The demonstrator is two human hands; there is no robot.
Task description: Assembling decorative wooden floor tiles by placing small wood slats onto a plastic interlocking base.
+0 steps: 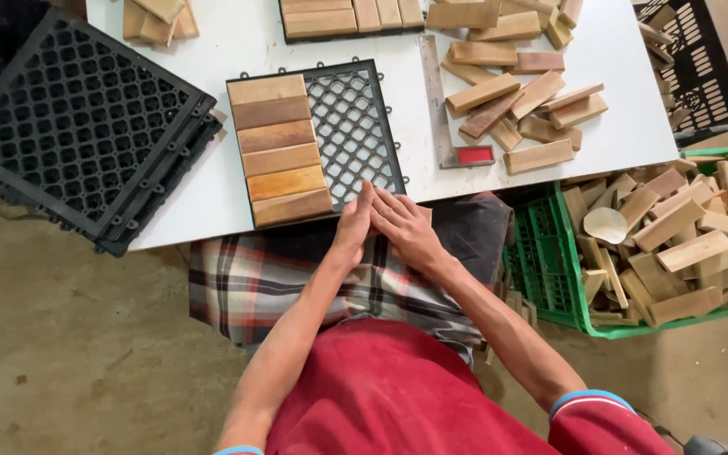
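Observation:
A black plastic grid tile lies on the white table in front of me. Its left half is covered by a column of several wooden slats; its right half shows bare mesh. My left hand and my right hand meet at the table's near edge, just below the tile's lower right corner. The fingers are together and touch each other. A small wooden piece seems to peek out beside my right hand, but I cannot tell if either hand holds it.
A pile of loose wooden slats and a metal square with a red handle lie to the right. Stacked black grid tiles overhang the left edge. A green crate of wood pieces sits on the floor at right.

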